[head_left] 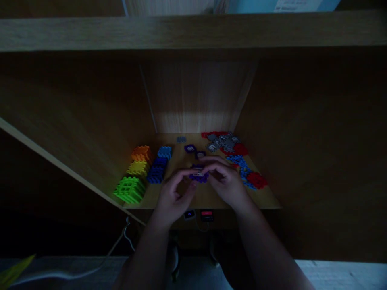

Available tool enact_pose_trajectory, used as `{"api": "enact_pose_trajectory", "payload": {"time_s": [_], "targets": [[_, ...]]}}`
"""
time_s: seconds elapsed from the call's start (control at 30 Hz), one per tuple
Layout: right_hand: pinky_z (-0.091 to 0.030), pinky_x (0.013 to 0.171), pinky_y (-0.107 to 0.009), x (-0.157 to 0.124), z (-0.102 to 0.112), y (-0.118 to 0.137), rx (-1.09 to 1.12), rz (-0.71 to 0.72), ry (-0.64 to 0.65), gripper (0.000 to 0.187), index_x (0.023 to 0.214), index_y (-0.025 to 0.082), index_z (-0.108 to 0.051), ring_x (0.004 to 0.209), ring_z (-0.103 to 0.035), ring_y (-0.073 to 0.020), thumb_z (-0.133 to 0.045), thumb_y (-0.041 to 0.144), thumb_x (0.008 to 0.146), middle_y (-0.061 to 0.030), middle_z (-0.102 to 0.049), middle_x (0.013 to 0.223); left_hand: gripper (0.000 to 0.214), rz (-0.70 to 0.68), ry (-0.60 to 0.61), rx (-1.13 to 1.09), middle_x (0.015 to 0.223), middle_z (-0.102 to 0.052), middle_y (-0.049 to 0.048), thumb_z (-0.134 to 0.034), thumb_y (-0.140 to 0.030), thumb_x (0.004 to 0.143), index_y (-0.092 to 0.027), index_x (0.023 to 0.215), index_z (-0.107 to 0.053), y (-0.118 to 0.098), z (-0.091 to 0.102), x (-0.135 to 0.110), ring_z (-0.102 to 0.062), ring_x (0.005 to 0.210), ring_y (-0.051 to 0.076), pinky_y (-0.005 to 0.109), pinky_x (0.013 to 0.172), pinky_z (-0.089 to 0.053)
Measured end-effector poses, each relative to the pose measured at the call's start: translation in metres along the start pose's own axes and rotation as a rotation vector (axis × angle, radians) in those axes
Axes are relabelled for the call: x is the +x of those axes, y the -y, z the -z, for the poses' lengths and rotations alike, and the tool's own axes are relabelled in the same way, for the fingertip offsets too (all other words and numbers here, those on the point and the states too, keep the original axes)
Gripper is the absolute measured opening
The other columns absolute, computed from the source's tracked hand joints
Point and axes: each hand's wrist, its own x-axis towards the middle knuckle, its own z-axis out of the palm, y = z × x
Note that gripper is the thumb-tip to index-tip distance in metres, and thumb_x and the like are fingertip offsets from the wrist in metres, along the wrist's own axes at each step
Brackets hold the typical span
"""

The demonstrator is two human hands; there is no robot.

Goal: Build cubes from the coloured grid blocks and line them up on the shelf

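Note:
Between my two hands is a small stack of purple notched building tiles (198,176), held just above the shelf board. My left hand (177,195) pinches its left side with thumb and forefinger. On its right side, the fingers of my right hand (225,181) close on the same tiles. Two loose purple tiles, one (190,148) farther back and one (200,154) nearer, lie beyond my hands. To the left stand stacks of orange (142,154), yellow (138,168), green (130,189), light blue (165,152) and dark blue tiles (157,170).
Grey tiles (223,141) lie heaped at the back right, with red tiles (256,180) and blue tiles (240,163) along the right. A small grey stack (181,139) sits at the back. Wooden side walls and an upper shelf edge (193,32) enclose the space.

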Motion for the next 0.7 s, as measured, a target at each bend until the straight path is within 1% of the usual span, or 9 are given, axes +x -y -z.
{"api": "enact_pose_trajectory", "payload": {"time_s": [0.1, 0.2, 0.27, 0.33, 0.4, 0.43, 0.5, 0.6, 0.7], "targets": [[-0.058, 0.108, -0.048, 0.001, 0.0, 0.002, -0.026, 0.016, -0.038, 0.023, 0.097, 0.033, -0.077, 0.124, -0.071, -0.0237, -0.068, 0.012, 0.098, -0.0031, -0.074, 0.127, 0.025, 0.014, 0.006, -0.035, 0.126, -0.079, 0.0077, -0.063, -0.034, 0.108, -0.027, 0.128, -0.075, 0.0, 0.003, -0.001, -0.073, 0.117, 0.024, 0.036, 0.103, -0.058], [-0.061, 0.102, -0.044, 0.001, -0.002, 0.004, 0.033, 0.003, -0.029, 0.023, 0.095, 0.032, -0.076, 0.114, -0.074, -0.0219, -0.069, 0.01, 0.096, -0.0017, -0.078, 0.118, 0.027, 0.039, -0.021, -0.055, 0.124, -0.079, 0.0075, -0.056, -0.036, 0.111, -0.025, 0.124, -0.077, 0.003, 0.004, -0.001, -0.074, 0.115, 0.023, 0.034, 0.1, -0.059], [-0.062, 0.098, -0.04, 0.0, -0.005, 0.003, 0.11, -0.025, -0.015, 0.021, 0.095, 0.031, -0.076, 0.112, -0.076, -0.0209, -0.07, 0.01, 0.095, -0.0015, -0.08, 0.117, 0.028, 0.033, -0.03, -0.065, 0.123, -0.079, 0.0074, -0.052, -0.032, 0.112, -0.024, 0.123, -0.077, 0.005, 0.004, -0.001, -0.074, 0.114, 0.023, 0.034, 0.099, -0.059], [-0.062, 0.097, -0.037, -0.001, -0.009, 0.002, 0.182, -0.061, 0.002, 0.02, 0.097, 0.029, -0.076, 0.112, -0.078, -0.0206, -0.071, 0.01, 0.093, -0.0021, -0.082, 0.119, 0.025, -0.012, -0.027, -0.064, 0.122, -0.079, 0.0069, -0.056, -0.024, 0.108, -0.024, 0.123, -0.077, 0.006, 0.003, 0.0, -0.074, 0.113, 0.022, 0.033, 0.098, -0.059], [-0.062, 0.098, -0.035, -0.003, -0.014, 0.0, 0.225, -0.099, 0.015, 0.02, 0.099, 0.028, -0.077, 0.113, -0.079, -0.0209, -0.072, 0.01, 0.091, -0.0025, -0.083, 0.12, 0.026, -0.069, -0.029, -0.039, 0.12, -0.078, 0.0057, -0.064, -0.016, 0.101, -0.025, 0.121, -0.077, 0.006, 0.002, 0.001, -0.073, 0.114, 0.022, 0.031, 0.097, -0.058], [-0.062, 0.099, -0.035, -0.004, -0.016, -0.001, 0.239, -0.117, 0.022, 0.02, 0.099, 0.028, -0.077, 0.114, -0.08, -0.0212, -0.073, 0.01, 0.09, -0.0023, -0.084, 0.12, 0.027, -0.094, -0.038, -0.023, 0.118, -0.078, 0.0051, -0.068, -0.013, 0.098, -0.025, 0.12, -0.077, 0.006, 0.002, 0.002, -0.072, 0.113, 0.021, 0.03, 0.096, -0.058], [-0.063, 0.099, -0.034, -0.005, -0.018, -0.001, 0.261, -0.148, 0.034, 0.021, 0.101, 0.028, -0.076, 0.116, -0.08, -0.0216, -0.074, 0.01, 0.091, -0.002, -0.084, 0.121, 0.026, -0.126, -0.065, 0.0, 0.115, -0.078, 0.0042, -0.071, -0.012, 0.096, -0.026, 0.117, -0.077, 0.007, 0.001, 0.002, -0.072, 0.11, 0.02, 0.03, 0.095, -0.057], [-0.063, 0.101, -0.035, -0.006, -0.016, -0.001, 0.263, -0.168, 0.053, 0.024, 0.112, 0.03, -0.075, 0.119, -0.078, -0.0209, -0.077, 0.016, 0.093, -0.0026, -0.081, 0.128, 0.022, -0.146, -0.132, 0.033, 0.111, -0.077, 0.0034, -0.071, -0.014, 0.1, -0.027, 0.116, -0.078, 0.009, 0.001, 0.002, -0.072, 0.104, 0.019, 0.03, 0.093, -0.056], [-0.062, 0.104, -0.036, -0.005, -0.009, 0.002, 0.242, -0.181, 0.089, 0.043, 0.129, 0.032, -0.07, 0.12, -0.074, -0.0209, -0.087, 0.026, 0.09, -0.0037, -0.076, 0.132, 0.02, -0.137, -0.2, 0.081, 0.108, -0.077, 0.0025, -0.071, -0.015, 0.1, -0.027, 0.115, -0.077, 0.009, 0.001, 0.003, -0.072, 0.102, 0.018, 0.029, 0.09, -0.055]]}}
